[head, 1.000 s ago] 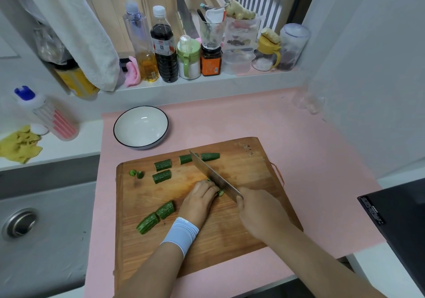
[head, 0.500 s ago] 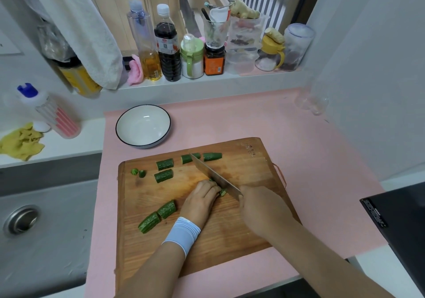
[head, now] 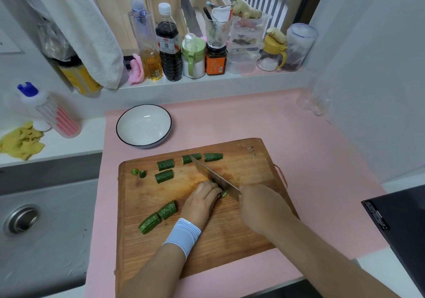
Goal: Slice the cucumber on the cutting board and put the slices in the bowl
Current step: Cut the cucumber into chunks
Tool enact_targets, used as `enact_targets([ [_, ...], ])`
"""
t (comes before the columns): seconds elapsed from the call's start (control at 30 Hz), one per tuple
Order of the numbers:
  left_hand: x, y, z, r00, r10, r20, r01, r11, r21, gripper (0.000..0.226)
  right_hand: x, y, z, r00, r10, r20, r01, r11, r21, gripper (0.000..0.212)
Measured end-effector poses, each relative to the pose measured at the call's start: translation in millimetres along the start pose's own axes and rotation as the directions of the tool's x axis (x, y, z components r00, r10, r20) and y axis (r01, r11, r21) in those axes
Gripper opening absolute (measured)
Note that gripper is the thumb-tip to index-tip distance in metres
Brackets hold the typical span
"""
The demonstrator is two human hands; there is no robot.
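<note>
Bench point(head: 299, 148): pink-covered and set into a corner, with a white wall to the right of the right hand and a window sill point(head: 207, 84) crowded with bottles and jars well beyond the fingers. Sink point(head: 46, 240): grey, well off to the left of the left hand. Cutting board point(head: 149, 256): wooden, flat on the bench under both hands. Bowl point(head: 143, 126): white with a dark rim, holds nothing, sits on the bench ahead and left of the left fingers, just past the board's far edge. Knife point(head: 213, 175): broad blade with the tip pointing away and the edge down beside the left fingertips. Right hand point(head: 259, 208): wrapped round the handle, which the grip hides. Left hand point(head: 200, 202): fingers curled down over the cucumber stub point(head: 223, 193), pinning it to the board; only its green end shows. Cut pieces point(head: 165, 164): four beyond the fingers and two beside the left wrist. End bits point(head: 135, 171): two, far left. Handling, as judged: light, firm and crisp, with wet faces likely slippery and rounded skin liable to roll. Hold from above on the skin, fingertips tucked back from the blade.
</note>
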State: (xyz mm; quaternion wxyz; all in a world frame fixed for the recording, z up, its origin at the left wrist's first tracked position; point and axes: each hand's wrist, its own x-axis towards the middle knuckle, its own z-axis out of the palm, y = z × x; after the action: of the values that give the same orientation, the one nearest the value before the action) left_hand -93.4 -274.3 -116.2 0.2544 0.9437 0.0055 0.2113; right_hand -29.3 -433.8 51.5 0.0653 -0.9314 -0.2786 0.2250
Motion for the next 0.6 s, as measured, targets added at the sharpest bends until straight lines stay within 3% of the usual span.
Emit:
enact_targets([
  [0.6, -1.4, -2.4, 1.6, 0.999, 0.023, -0.049, -0.024, 0.999, -0.025, 0.013, 19.3, 18.3, 43.4, 0.998, -0.062, -0.011, 0.063, 0.994, 0.088, 0.018],
])
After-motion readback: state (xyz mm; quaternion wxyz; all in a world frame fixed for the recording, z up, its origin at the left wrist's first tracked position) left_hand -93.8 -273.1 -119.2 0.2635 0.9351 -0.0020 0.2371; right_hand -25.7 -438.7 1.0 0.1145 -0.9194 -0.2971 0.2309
